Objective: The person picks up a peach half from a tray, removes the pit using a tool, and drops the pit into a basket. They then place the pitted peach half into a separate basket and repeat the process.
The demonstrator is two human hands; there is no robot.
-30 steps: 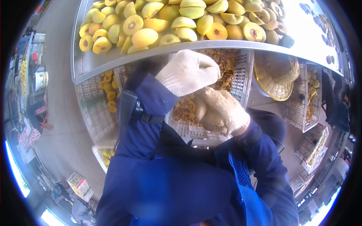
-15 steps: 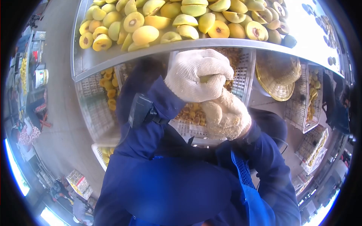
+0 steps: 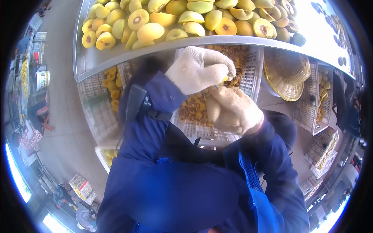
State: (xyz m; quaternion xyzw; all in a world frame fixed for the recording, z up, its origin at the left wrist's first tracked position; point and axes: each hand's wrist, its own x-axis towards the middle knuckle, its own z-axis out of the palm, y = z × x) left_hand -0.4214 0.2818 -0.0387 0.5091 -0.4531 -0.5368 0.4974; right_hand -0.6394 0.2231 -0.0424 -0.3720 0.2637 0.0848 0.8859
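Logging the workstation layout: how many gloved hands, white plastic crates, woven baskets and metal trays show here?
Gloved hands: 2, left hand and right hand
White plastic crates: 6
Woven baskets: 1
Metal trays of halved fruit: 1
Total: 10

Yellow fruit halves (image 3: 149,32), blue sleeves (image 3: 151,112)

Metal shelf (image 3: 116,60) blocks above hands; open room over crate (image 3: 202,134) below
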